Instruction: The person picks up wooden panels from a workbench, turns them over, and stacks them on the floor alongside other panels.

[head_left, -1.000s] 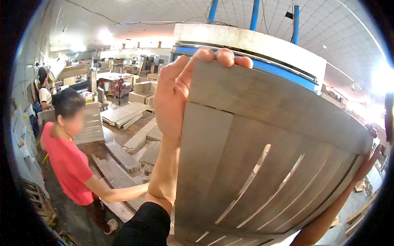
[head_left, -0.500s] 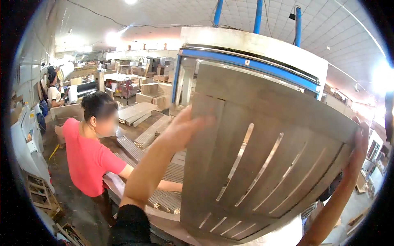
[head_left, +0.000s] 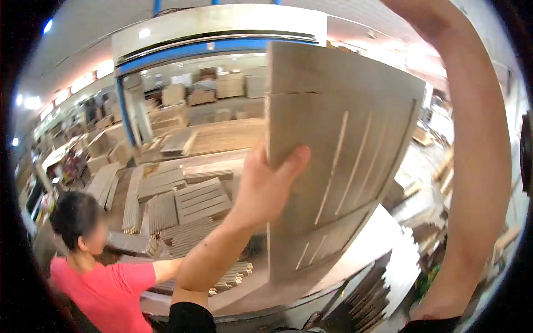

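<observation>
A large grey-brown wooden door panel [head_left: 311, 166] with long narrow slots stands upright and angled on the pale tabletop [head_left: 233, 302]. My left hand [head_left: 269, 180] grips its left edge, thumb on the near face; the fingers behind are hidden. My right forearm [head_left: 480, 144] rises along the right side, and its hand is beyond the upper edge of the picture. To the left, a co-worker in a pink shirt [head_left: 105, 291] reaches an arm toward the table, the hand hidden behind my forearm.
Behind the panel stands a machine frame with a blue beam [head_left: 189, 57]. Stacks of ribbed wooden strips [head_left: 186, 236] and a slotted panel [head_left: 202, 201] lie beyond the table. More dark strips [head_left: 361, 302] are stacked low on the right.
My left hand has closed on the panel's left edge. The right hand has left the panel's right edge and moved up out of the picture. The view has swung, and the panel appears more upright.
</observation>
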`<state>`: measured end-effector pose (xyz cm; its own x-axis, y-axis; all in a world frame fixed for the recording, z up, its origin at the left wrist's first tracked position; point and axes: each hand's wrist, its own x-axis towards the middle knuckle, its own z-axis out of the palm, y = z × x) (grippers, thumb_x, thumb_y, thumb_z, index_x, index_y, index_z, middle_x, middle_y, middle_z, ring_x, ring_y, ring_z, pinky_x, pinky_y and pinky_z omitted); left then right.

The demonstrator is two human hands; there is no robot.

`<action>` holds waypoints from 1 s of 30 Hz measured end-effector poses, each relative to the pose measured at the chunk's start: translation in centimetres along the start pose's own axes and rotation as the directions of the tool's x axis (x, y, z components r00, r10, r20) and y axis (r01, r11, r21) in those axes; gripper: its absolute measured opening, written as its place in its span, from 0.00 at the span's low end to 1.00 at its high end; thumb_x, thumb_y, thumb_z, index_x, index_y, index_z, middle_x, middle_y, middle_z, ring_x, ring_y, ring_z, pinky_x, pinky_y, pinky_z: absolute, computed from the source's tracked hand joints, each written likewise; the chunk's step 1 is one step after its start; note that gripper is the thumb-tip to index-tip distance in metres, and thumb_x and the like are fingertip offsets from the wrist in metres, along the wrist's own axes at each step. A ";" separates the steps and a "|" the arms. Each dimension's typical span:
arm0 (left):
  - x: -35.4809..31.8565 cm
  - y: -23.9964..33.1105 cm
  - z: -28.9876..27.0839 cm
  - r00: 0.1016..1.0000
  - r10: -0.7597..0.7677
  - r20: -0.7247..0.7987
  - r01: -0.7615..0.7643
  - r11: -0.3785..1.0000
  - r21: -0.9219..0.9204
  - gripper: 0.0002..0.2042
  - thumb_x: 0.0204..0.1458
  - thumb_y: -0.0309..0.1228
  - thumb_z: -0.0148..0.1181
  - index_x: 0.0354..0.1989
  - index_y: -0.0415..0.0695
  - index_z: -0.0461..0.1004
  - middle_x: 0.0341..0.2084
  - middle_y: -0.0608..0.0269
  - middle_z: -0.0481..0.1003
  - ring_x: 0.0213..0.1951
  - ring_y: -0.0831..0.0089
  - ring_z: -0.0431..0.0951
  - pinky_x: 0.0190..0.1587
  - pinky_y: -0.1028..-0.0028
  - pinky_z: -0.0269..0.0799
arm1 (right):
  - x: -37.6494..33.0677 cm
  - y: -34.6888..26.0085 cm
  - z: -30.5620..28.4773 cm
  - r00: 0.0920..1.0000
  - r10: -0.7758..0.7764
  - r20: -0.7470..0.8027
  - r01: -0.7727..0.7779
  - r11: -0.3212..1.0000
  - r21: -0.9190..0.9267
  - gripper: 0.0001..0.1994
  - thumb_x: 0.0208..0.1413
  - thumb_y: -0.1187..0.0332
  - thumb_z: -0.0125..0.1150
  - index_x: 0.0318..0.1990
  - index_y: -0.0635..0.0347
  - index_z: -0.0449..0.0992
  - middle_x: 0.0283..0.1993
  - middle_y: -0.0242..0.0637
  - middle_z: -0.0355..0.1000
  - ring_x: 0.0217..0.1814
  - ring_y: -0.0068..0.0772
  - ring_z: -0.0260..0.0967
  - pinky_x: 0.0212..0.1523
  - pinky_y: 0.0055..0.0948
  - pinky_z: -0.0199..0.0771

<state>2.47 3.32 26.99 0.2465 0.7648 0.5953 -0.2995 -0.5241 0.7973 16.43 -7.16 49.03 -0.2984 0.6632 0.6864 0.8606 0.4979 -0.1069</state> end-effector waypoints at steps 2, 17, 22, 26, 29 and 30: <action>0.6 -0.1 1.3 0.976 -0.077 0.205 0.107 0.985 -0.138 0.12 0.58 0.36 0.58 0.41 0.39 0.75 0.28 0.69 0.74 0.30 0.83 0.69 0.34 0.78 0.67 | 0.9 -4.1 -0.1 0.946 0.239 0.221 -0.227 0.971 -0.077 0.38 0.63 0.37 0.23 0.70 0.56 0.51 0.75 0.49 0.42 0.78 0.48 0.32 0.75 0.50 0.32; -0.4 0.2 0.1 0.973 0.116 0.201 -0.139 0.985 0.102 0.16 0.59 0.39 0.57 0.44 0.35 0.73 0.26 0.59 0.75 0.30 0.77 0.71 0.36 0.73 0.68 | 2.2 -3.6 5.5 0.977 0.146 0.157 -0.149 0.989 0.007 0.31 0.60 0.42 0.48 0.62 0.54 0.69 0.59 0.41 0.70 0.61 0.32 0.65 0.61 0.31 0.61; -1.1 -1.2 -0.7 0.973 0.133 0.188 -0.129 0.991 -0.034 0.15 0.59 0.38 0.57 0.43 0.36 0.73 0.26 0.56 0.75 0.31 0.72 0.72 0.38 0.70 0.69 | 5.8 0.1 9.5 0.967 0.231 0.110 -0.222 0.971 -0.088 0.33 0.58 0.39 0.49 0.62 0.53 0.68 0.59 0.42 0.70 0.61 0.32 0.66 0.60 0.31 0.62; -0.7 -0.1 0.8 0.960 0.147 0.237 -0.162 0.986 0.043 0.15 0.59 0.38 0.57 0.43 0.36 0.73 0.25 0.59 0.74 0.30 0.74 0.71 0.37 0.71 0.68 | 4.2 -0.7 6.9 0.973 0.144 0.182 -0.148 0.989 0.007 0.37 0.58 0.36 0.42 0.65 0.54 0.62 0.63 0.43 0.62 0.65 0.36 0.57 0.63 0.36 0.55; -1.6 0.1 1.3 0.970 0.133 0.204 -0.146 0.988 0.049 0.15 0.59 0.38 0.57 0.43 0.36 0.72 0.24 0.62 0.73 0.30 0.75 0.70 0.36 0.72 0.67 | 2.8 -1.4 6.2 0.956 -0.061 0.288 -0.014 0.967 0.254 0.44 0.58 0.31 0.22 0.70 0.57 0.46 0.73 0.47 0.43 0.75 0.45 0.36 0.72 0.45 0.38; -1.7 0.3 1.3 0.975 0.091 0.205 -0.106 0.992 0.062 0.15 0.59 0.39 0.57 0.42 0.36 0.72 0.24 0.62 0.73 0.29 0.75 0.70 0.35 0.72 0.67 | 2.8 -1.4 6.0 0.947 -0.140 0.290 0.042 0.947 0.320 0.46 0.58 0.30 0.15 0.72 0.59 0.41 0.76 0.48 0.37 0.78 0.48 0.30 0.75 0.48 0.33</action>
<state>3.13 1.35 26.34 0.4019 0.6208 0.6731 -0.2663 -0.6241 0.7346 11.93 -2.65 46.77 -0.5224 0.7204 0.4562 0.6702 0.6777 -0.3027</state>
